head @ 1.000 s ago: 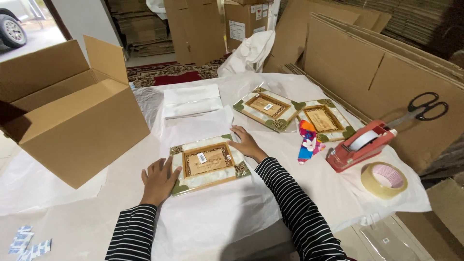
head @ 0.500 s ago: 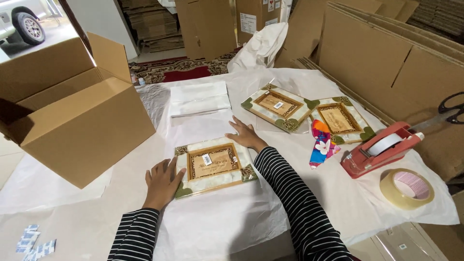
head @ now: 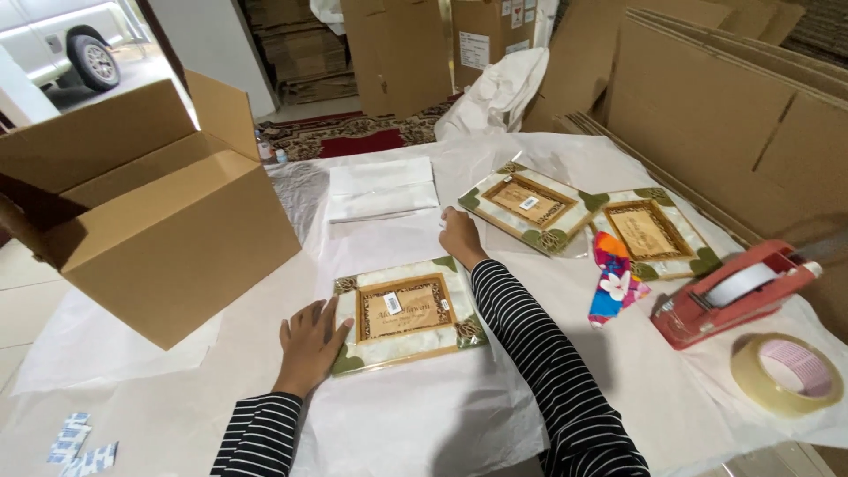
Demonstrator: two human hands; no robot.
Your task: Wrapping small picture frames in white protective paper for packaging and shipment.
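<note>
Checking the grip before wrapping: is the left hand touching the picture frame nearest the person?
Touching. In the head view the left hand lies flat on the white paper, fingers against the left edge of the nearest frame.

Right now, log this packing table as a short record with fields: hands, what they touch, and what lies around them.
left hand: flat on the white paper, fingers at the left edge of the near picture frame
right hand: resting on the white wrapping paper beyond the near frame's far edge
other frames: two more frames to the right
box: open cardboard box on its side, at left
tape: red tape dispenser, loose tape roll
other: colourful floral item; folded white sheets
</note>
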